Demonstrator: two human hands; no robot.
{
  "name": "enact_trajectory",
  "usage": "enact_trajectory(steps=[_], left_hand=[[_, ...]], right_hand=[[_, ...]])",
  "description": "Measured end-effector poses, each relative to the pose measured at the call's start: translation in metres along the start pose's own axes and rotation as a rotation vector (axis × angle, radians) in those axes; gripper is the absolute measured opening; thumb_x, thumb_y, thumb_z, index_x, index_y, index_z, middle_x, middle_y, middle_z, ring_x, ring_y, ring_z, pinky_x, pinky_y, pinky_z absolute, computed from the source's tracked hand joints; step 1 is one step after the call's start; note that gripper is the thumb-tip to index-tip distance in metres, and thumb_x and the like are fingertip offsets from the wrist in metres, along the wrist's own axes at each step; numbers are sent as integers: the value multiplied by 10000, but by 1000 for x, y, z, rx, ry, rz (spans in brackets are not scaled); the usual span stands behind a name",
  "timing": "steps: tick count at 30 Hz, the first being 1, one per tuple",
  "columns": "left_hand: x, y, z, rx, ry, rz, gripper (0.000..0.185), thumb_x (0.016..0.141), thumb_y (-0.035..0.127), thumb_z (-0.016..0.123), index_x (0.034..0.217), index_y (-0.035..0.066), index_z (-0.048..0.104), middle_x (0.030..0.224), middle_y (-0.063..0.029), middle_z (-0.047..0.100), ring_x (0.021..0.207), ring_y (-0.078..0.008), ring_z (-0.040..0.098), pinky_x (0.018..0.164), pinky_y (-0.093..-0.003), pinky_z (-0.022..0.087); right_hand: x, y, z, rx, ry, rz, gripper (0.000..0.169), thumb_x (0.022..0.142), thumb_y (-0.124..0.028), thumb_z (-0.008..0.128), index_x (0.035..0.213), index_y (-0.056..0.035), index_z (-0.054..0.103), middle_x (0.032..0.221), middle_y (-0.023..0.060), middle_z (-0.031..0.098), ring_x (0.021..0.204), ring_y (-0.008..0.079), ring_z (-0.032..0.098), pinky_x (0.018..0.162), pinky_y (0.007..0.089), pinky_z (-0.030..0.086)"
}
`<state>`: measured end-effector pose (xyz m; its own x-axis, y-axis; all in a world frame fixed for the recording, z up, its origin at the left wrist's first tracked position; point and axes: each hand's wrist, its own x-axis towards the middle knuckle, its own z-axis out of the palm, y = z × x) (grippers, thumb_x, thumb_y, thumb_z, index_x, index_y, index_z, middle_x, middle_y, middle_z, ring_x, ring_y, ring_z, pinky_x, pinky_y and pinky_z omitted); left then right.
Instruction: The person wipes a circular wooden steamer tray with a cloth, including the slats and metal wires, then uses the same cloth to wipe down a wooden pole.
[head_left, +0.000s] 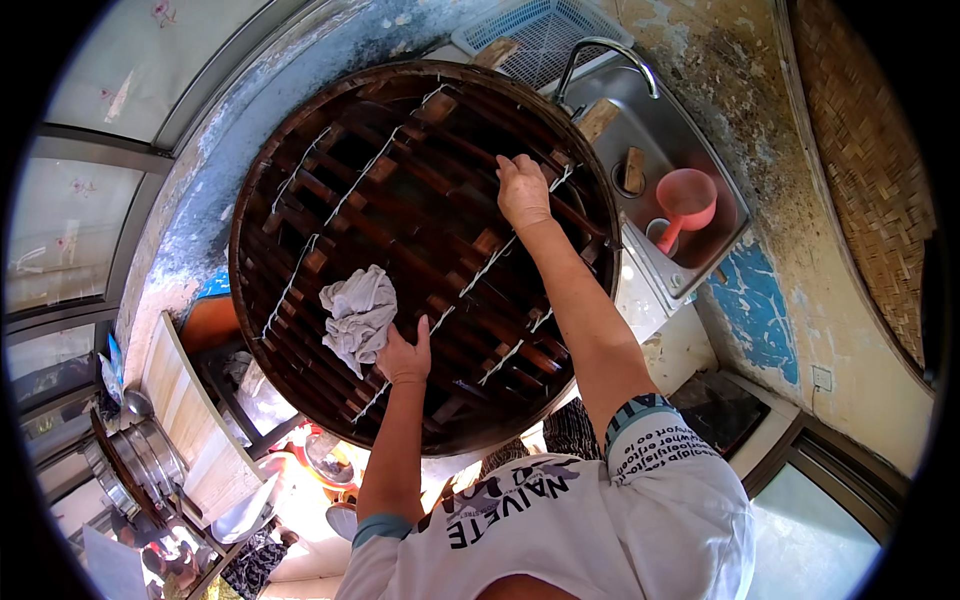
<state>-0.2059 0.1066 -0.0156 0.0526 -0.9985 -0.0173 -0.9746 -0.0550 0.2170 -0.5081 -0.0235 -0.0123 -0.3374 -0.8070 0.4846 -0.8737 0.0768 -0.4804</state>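
Note:
A large round rack of dark brown wooden or bamboo slats (420, 225) lies before me, with a rim around it. White cord (360, 180) runs across the slats in several lines, and small wooden blocks (439, 109) sit among them. My left hand (405, 356) is over the near left part of the rack. Its fingers go behind a crumpled whitish cloth (360, 319), and the thumb stands apart. Farther off to the right, my right hand (521, 191) is over the slats with its fingers bent; whether it grips a slat is hidden.
Beyond the rack's right side is a steel sink (690, 135) with a curved faucet (607, 45) and a pink dipper (686, 199). A blue plastic basket (551, 37) stands at the back. A woven tray (862, 165) leans at right. Stacked metal pots (139, 457) are at lower left.

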Motion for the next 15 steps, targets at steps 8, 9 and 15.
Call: enact_trajectory(steps=[8,9,15], left_hand=[[3,5,-2,-22,-57,-29,758,821,608,542,1154,-73,544,1034,-296,620,945,-464,591,850,-499,460],[3,6,-5,-24,-57,-33,754,821,605,547,1150,-74,546,1034,-297,619,946,-463,591,850,-499,460],[1,-1,0,-30,77,35,736,810,622,540,1096,-55,573,894,-280,648,804,-460,623,734,-519,488]], right_hand=[[-3,-17,14,-7,-87,86,231,822,-98,612,1045,-57,657,862,139,573,843,331,570,743,415,487],[-5,-18,19,-11,-87,97,230,824,-101,611,1046,-60,659,863,140,573,846,332,570,745,415,487],[-1,10,11,146,-15,-25,238,795,-76,630,1028,-45,669,822,135,557,815,325,557,737,412,478]])
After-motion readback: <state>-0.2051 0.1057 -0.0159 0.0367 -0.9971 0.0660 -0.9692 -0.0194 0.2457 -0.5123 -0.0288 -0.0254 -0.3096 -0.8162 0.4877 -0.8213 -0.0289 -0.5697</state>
